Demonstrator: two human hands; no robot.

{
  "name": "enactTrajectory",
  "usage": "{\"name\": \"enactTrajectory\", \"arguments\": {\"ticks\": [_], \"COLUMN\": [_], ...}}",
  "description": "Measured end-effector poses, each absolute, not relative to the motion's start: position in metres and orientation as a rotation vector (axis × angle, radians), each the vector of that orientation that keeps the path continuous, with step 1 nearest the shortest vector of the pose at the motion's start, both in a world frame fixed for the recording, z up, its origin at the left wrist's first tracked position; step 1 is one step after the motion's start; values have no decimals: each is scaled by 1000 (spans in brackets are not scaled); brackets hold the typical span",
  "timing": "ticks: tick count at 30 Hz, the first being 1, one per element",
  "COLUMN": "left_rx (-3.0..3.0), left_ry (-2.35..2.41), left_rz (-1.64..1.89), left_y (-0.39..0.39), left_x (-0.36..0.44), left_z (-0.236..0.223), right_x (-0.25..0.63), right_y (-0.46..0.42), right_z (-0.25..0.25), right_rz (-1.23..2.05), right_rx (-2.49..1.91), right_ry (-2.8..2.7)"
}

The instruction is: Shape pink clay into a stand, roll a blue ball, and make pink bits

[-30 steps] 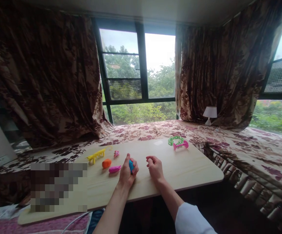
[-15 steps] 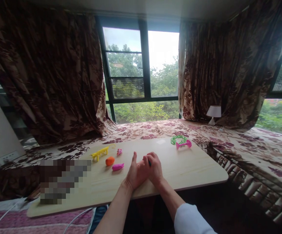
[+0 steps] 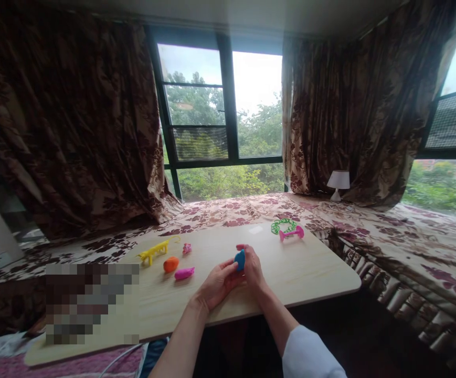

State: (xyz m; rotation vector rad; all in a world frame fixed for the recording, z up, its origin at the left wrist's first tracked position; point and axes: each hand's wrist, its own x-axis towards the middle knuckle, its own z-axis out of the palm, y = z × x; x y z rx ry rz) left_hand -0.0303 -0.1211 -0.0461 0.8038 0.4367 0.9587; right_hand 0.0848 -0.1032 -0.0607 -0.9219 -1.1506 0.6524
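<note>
In the head view, your left hand (image 3: pixel 219 282) and right hand (image 3: pixel 253 269) now meet around the blue lump (image 3: pixel 240 260), above the table (image 3: pixel 310 275). Your left thumb is laid against it and your right fingers are curled around its far side, both hands clamped on it. Half a second ago your hands nearly hid it and your left thumb stood upright; a second ago your left hand held it alone.

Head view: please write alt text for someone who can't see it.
Left hand and right hand hold a small rounded blue lump above a pale wood-grain table. Left of them are a yellow four-legged toy, orange rounded lump, magenta oblong piece and small pink object; farther right, a pink dumbbell-shaped toy sits by a green ring.
</note>
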Motion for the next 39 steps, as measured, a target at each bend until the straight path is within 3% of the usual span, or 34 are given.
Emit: {"name": "enactTrajectory", "arguments": {"ticks": [9,16,27,39], "left_rx": [621,580,637,662], "left_ry": [445,440,373,318], "left_rz": [1201,1300,1047,875], "left_y": [-104,-97,-122,-128], "left_x": [-43,-52,-41,-39], "left_z": [-48,-55,-39,-32], "right_x": [73,80,60,73], "right_y": [-119,-110,-148,-118], "right_z": [-58,-64,-42,-67], "right_rz": [564,468,103,282], "right_rx": [-849,-976,-853,-1060], "right_ry": [-1437,-1325,-1762,-1329]}}
